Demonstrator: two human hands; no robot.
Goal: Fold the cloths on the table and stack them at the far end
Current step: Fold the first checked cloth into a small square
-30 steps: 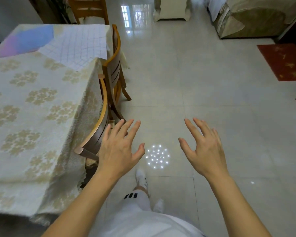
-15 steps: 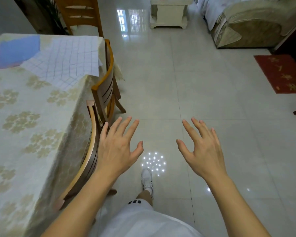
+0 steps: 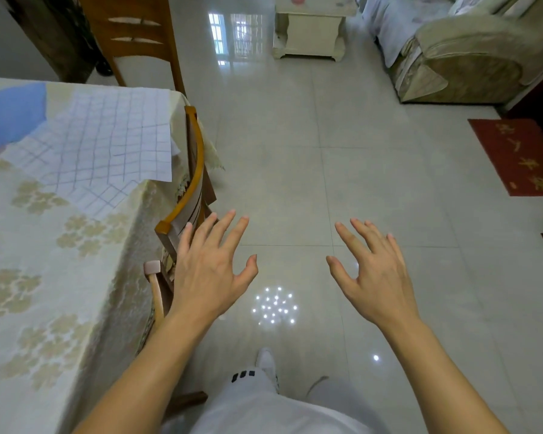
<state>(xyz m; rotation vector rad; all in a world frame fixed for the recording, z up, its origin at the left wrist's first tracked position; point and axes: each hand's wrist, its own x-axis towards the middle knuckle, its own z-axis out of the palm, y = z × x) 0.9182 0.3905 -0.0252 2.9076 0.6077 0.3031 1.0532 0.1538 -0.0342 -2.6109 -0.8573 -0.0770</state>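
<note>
A white cloth with a grey grid [image 3: 107, 145] lies spread on the table's far right corner, one corner hanging over the edge. Beside it at the left border lies a blue cloth [image 3: 10, 114], partly cut off. The table [image 3: 44, 292] wears a cream floral cover. My left hand [image 3: 210, 270] hovers open over the floor just right of the table's edge, fingers spread, holding nothing. My right hand [image 3: 373, 274] is also open and empty, out over the tiled floor, apart from the table.
Two wooden chairs [image 3: 188, 195] are tucked against the table's right side, the nearer one by my left wrist. Another wooden chair [image 3: 135, 42] stands at the far end. A sofa [image 3: 458, 51], a white cabinet [image 3: 311, 29] and a red mat [image 3: 518, 155] lie beyond.
I have walked forward along the table's right side; the cloths and far chair appear closer. Both hands stayed open and spread in front of me.
</note>
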